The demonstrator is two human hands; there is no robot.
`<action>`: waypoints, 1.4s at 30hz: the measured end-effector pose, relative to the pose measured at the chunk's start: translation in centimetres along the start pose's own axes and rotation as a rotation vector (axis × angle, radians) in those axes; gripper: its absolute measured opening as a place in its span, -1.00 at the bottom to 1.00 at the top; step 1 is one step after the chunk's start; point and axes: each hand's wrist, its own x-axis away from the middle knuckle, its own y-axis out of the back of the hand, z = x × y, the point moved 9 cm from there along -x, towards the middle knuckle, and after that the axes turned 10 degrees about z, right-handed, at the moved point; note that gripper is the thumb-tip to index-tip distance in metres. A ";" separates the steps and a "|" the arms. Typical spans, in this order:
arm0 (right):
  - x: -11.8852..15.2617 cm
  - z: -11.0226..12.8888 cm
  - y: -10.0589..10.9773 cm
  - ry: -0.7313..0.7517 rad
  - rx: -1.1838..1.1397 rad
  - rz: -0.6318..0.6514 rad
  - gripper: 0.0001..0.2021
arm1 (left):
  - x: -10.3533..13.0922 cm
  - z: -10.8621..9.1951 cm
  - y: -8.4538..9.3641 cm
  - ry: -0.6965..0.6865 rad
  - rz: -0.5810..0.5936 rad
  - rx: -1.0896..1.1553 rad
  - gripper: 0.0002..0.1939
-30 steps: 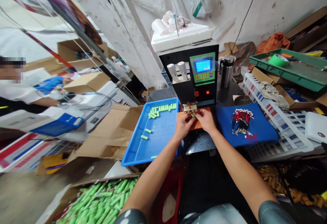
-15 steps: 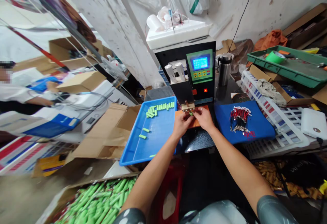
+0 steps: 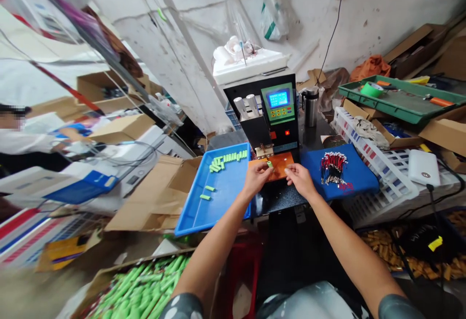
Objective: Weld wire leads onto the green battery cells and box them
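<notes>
Left hand (image 3: 257, 177) was pinching a little green cylinder (image 3: 270, 164) between thumb and fingers, pretty much mid-frame, at the orange board (image 3: 282, 169) in front of a black machine (image 3: 257, 127) with its blue screen (image 3: 278, 98) lit. Right hand (image 3: 301, 179) was just to the right, apart from the left one, fingertips bunched close; couldn't tell if anything was in them. More green pieces (image 3: 230, 157) lay in a blue tray (image 3: 225, 193) left of center, and red and black wires (image 3: 333, 166) sat on a blue cloth (image 3: 364, 178) right of center.
</notes>
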 end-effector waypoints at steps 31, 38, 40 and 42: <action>-1.4 1.0 -3.1 -0.125 -0.445 0.190 -0.61 | 1.0 1.8 -1.8 0.030 0.059 0.205 -0.48; -3.6 0.3 -3.0 -0.089 -0.247 0.100 -0.60 | -0.8 2.1 0.0 -0.045 0.023 -0.130 -0.71; -4.2 0.4 -3.2 -0.081 -0.194 0.078 -0.61 | -1.3 2.6 0.2 -0.024 0.034 -0.143 -0.72; -4.7 0.5 -3.3 -0.062 -0.160 0.057 -0.63 | -1.5 3.1 0.1 -0.010 0.049 -0.124 -0.70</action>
